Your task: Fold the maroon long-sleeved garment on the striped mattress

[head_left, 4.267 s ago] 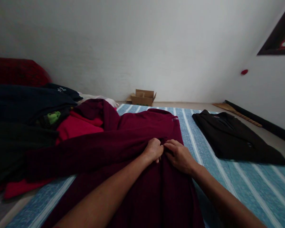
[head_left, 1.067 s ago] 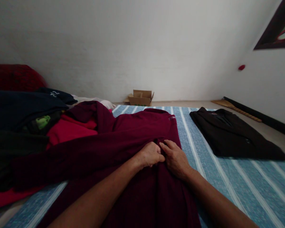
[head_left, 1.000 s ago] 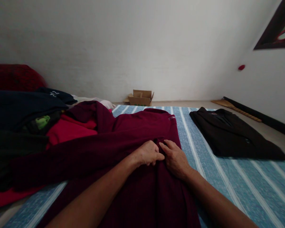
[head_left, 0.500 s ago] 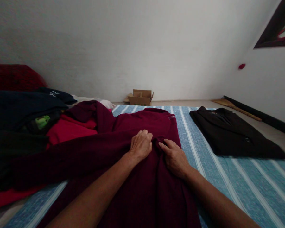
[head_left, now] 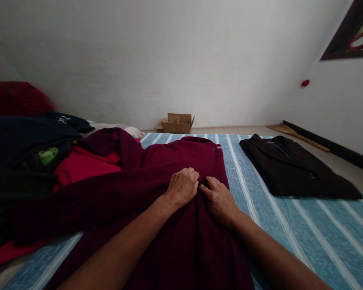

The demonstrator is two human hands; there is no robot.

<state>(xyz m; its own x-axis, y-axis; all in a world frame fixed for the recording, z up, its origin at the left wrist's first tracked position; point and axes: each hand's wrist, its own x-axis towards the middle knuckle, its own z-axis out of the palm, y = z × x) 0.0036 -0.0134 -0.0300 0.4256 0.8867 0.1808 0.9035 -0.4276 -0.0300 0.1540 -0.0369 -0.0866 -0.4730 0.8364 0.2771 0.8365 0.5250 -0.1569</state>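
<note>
A maroon long-sleeved top (head_left: 169, 249) lies spread in front of me, one sleeve (head_left: 87, 201) stretched out to the left over other clothes. My left hand (head_left: 184, 187) is closed on the cloth near the middle of the top, knuckles up. Just right of it, my right hand (head_left: 220, 199) pinches the same cloth between thumb and fingers, which are partly hidden in the fabric. A fold runs down toward me from between the hands. A small pale label strip (head_left: 217, 148) shows near the top's far right corner.
The blue-and-white striped bedcover (head_left: 251, 193) lies underneath. A folded black garment (head_left: 293, 169) rests at right. Piled clothes stand at left, including a navy one (head_left: 33, 135) and a red one (head_left: 84, 169). Beyond the bed sits an open cardboard box (head_left: 178, 125) by the wall.
My left hand has shifted slightly right, closer to my right hand. The right hand stays at nearly the same spot on the cloth. The view has turned slightly.
</note>
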